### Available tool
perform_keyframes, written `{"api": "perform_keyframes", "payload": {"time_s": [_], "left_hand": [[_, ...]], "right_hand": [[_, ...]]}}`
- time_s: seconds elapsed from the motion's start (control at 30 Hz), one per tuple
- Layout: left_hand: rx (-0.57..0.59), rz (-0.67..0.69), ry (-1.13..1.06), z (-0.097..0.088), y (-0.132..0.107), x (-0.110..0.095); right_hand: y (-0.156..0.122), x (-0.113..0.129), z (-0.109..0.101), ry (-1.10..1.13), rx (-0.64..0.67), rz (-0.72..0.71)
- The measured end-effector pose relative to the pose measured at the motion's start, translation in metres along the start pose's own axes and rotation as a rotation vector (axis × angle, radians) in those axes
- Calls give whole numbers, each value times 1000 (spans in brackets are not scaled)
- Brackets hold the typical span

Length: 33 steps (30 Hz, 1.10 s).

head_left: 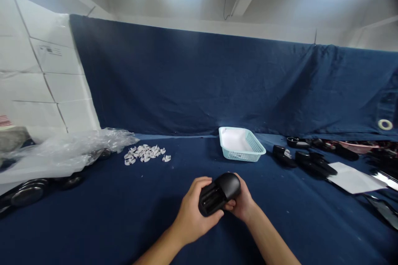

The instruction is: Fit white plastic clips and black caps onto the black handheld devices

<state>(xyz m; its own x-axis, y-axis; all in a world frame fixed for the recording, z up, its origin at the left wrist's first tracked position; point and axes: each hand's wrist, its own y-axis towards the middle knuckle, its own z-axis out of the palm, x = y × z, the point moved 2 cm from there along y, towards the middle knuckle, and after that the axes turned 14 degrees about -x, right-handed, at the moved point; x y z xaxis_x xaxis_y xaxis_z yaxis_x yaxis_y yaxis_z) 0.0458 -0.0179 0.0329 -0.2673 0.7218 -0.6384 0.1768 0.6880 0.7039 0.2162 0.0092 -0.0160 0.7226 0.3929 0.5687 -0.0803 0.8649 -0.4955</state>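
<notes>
Both my hands hold a black, rounded plastic housing (228, 185) above the blue tabletop. Its right end is a smooth dome, and the left end has an open recess with dark slots inside. My left hand (193, 214) grips the recessed end, thumb along the near edge and fingers at the far edge. Around the domed end, my right hand (244, 202) is closed from the right side, its fingers partly hidden beneath. Beyond the hands, to the left, lies a loose pile of small white plastic parts (145, 153). The exact kind of housing is unclear.
A pale blue basket (242, 156) with a white lining stands toward the back. Clear plastic wrap (71, 153) covers black rounded parts (29, 192) on the left. On the right lie black parts (314, 163) and a white sheet (354, 178). A blue curtain (199, 83) hangs behind.
</notes>
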Motion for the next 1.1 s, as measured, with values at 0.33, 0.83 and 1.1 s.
{"api": "perform_keyframes", "payload": {"time_s": [0.33, 0.83, 1.1], "left_hand": [[107, -75, -116, 0, -2, 1], [376, -164, -215, 0, 0, 6], [339, -130, -139, 4, -5, 3]], "right_hand": [[-5, -1, 5, -64, 24, 35], [7, 2, -7, -79, -107, -5], [5, 5, -4, -67, -140, -14]]}}
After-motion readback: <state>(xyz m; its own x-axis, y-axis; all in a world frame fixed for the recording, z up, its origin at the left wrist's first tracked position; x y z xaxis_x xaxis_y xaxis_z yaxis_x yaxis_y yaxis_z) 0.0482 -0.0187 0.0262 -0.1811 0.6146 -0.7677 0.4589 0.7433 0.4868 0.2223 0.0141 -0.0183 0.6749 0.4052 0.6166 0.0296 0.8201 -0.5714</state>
